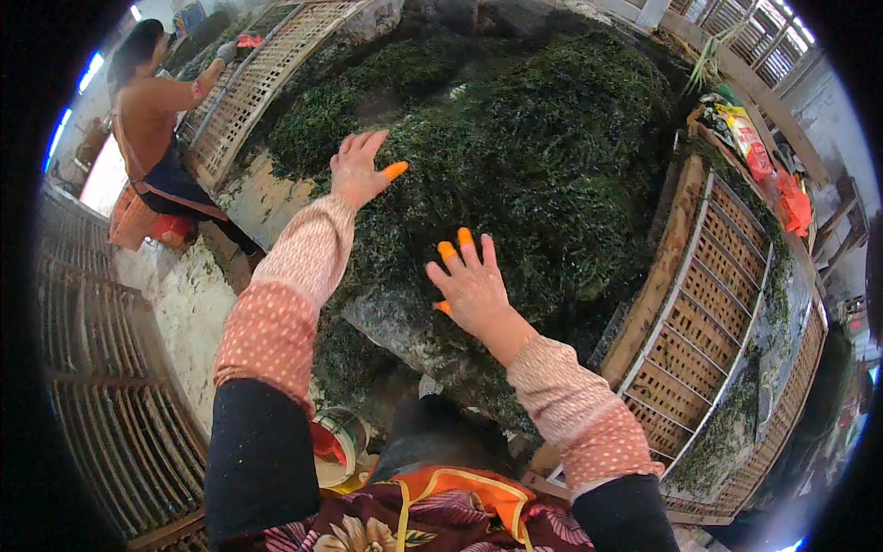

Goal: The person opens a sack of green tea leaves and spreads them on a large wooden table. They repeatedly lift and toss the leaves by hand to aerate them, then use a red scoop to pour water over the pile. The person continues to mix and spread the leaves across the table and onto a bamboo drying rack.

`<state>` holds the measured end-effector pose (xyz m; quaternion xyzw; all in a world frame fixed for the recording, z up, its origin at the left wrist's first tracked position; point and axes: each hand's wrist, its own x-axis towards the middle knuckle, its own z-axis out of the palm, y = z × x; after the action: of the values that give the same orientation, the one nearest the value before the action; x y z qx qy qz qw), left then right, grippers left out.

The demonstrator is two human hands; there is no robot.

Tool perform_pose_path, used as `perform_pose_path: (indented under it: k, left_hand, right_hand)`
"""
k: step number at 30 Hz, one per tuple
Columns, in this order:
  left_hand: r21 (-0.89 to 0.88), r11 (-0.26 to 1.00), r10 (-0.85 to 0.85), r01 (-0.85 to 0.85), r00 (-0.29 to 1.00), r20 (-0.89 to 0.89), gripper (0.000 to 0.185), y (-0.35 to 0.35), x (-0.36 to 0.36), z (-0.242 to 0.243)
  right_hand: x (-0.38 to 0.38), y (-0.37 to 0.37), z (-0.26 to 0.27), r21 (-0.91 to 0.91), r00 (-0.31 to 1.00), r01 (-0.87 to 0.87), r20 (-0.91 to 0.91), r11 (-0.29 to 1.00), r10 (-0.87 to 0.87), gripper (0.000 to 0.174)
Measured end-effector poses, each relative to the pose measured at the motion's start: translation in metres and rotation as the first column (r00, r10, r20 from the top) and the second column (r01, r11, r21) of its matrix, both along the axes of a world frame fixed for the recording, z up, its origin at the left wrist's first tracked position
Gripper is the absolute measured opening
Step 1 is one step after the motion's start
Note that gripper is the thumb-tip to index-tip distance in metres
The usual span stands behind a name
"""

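Note:
A large heap of dark green leafy plant matter [524, 165] fills the middle before me. My left hand [359, 169] is spread at the heap's left edge, an orange finger cot on its thumb, with nothing seen in it. Lower and to the right, my right hand [472, 286] has its fingers apart over the heap's near part, orange cots on several fingers, and also holds nothing that shows. Whether either palm touches the leaves I cannot tell. Pinkish knitted and dotted sleeve covers are on both forearms.
A slatted woven bamboo tray [697, 317] with a metal frame stands at right. Another woven tray [255, 83] leans at upper left, beside a co-worker [152, 103] in an apron. Slatted racks [117, 414] line the left; a bucket [338, 445] stands near my legs. Red plastic bags [793, 203] lie far right.

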<state>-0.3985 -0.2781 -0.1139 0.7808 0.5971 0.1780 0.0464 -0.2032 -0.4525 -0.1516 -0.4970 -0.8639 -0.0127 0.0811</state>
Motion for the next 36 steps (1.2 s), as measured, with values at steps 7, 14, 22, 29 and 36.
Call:
perform_pose_path:
  k: [7,14,22,29,36]
  left_hand:
    - [-0.085,0.994,-0.063,0.068,0.996,0.061,0.048,-0.001,0.018,-0.082]
    - [0.044,0.958,-0.28,0.285,0.882,0.378,0.047,0.017,-0.055,-0.069]
    - [-0.389,0.917,0.146,-0.084,0.981,0.131,0.062,0.077,-0.043,-0.101]
    - [-0.309,0.951,0.191,0.033,0.723,0.664,0.052,-0.047,-0.03,-0.127]
    - [0.062,0.995,-0.097,0.078,0.901,0.422,0.051,-0.061,-0.071,-0.092]
  right_hand:
    - [0.027,-0.023,-0.021,-0.464,0.927,0.211,0.375,0.86,-0.025,0.016]
    - [0.004,-0.05,0.013,-0.186,0.995,0.024,0.097,0.982,-0.006,0.044]
    - [-0.074,0.049,-0.047,-0.454,0.503,0.364,-0.639,0.813,-0.582,0.107]
    - [-0.076,0.065,-0.043,-0.685,0.02,0.115,-0.723,0.72,-0.691,0.086]
    - [-0.045,0.02,-0.05,-0.303,0.542,0.328,-0.715,0.895,-0.441,0.075]
